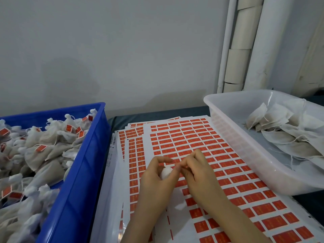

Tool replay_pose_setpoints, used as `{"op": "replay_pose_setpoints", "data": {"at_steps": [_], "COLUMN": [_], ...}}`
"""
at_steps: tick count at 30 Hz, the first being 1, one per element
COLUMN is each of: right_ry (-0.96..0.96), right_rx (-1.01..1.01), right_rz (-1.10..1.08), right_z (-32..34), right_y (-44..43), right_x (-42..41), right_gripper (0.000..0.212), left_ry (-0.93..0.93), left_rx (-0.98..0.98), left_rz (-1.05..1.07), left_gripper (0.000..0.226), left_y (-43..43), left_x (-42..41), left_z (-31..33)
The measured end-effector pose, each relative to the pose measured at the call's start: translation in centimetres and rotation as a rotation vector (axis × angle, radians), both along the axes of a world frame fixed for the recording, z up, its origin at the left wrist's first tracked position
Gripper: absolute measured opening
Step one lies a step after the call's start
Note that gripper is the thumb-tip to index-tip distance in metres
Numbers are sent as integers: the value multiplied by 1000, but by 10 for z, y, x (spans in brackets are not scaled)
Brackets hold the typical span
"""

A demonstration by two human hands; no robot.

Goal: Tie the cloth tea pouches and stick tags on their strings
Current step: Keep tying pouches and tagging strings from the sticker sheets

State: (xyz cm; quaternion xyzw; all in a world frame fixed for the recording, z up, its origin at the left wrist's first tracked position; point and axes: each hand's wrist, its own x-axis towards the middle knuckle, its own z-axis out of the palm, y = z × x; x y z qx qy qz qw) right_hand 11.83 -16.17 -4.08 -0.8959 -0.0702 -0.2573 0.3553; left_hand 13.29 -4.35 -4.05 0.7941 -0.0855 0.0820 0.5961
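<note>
My left hand (157,176) curls round a small white cloth tea pouch (166,172), most of it hidden in the palm. My right hand (198,172) meets it at the fingertips and pinches something small by the pouch; the string is too thin to make out. Both hands hover over sheets of red tag stickers (192,142) spread across the table. Several peeled gaps show on the top sheet near my wrists.
A blue crate (84,155) on the left holds several tied pouches with red tags. A translucent white tub (245,146) on the right holds several flat untied pouches. A grey wall and white pipes stand behind.
</note>
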Motion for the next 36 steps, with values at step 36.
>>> {"op": "replay_pose_setpoints", "data": {"at_steps": [36], "right_ry": [1], "right_rx": [55], "right_rz": [145], "right_z": [-6], "right_y": [4], "right_x": [-2], "right_gripper": [14], "left_ry": [397], "left_rx": [-530], "left_rz": [-135], "left_gripper": [21], "left_y": [11], "left_x": [4], "left_z": [15]}}
